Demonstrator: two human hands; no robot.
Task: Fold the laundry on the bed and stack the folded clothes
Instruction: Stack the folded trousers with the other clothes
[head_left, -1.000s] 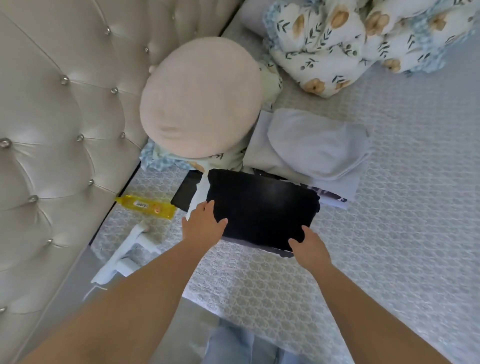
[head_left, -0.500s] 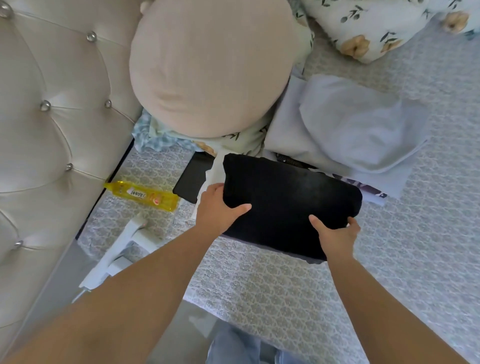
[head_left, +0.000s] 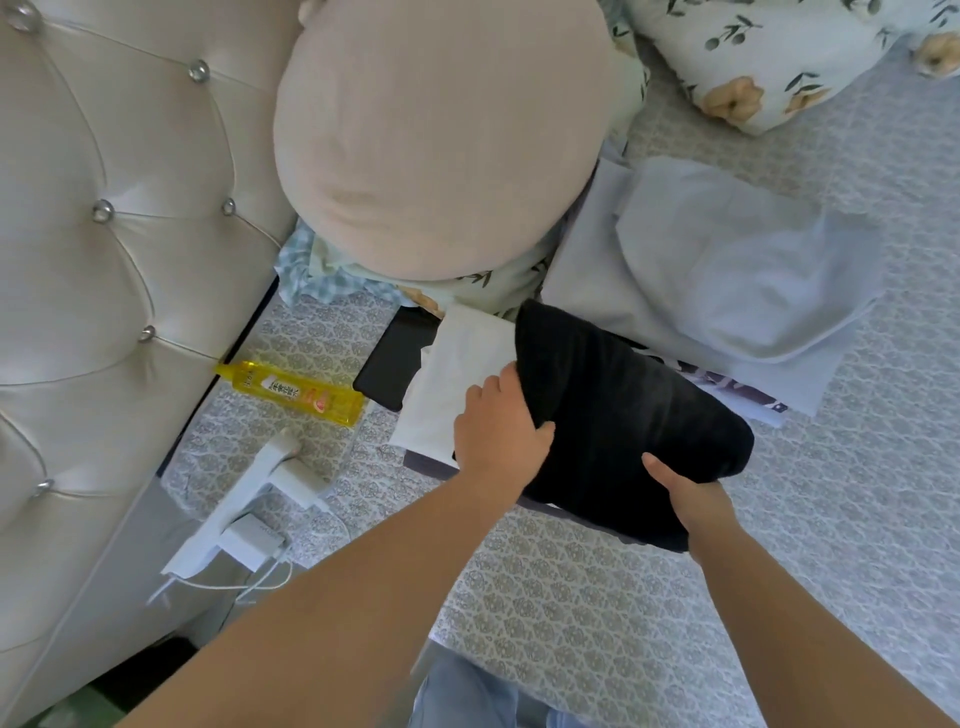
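Beside the tufted headboard (head_left: 104, 218), a yellow bottle (head_left: 293, 392), power strip (head_left: 244, 504) and round pillow (head_left: 441, 135) crowd the bed (head_left: 597, 597). Both hands, left hand (head_left: 498, 441) and right hand (head_left: 691, 499), grip the folded black garment (head_left: 623, 410), now lifted higher than a second ago above a white cloth (head_left: 457, 379). The right fingers are hidden beneath it.

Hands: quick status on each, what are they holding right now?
Left hand: grips the left edge of the folded black garment.
Right hand: grips the garment's near right edge, fingers tucked underneath.
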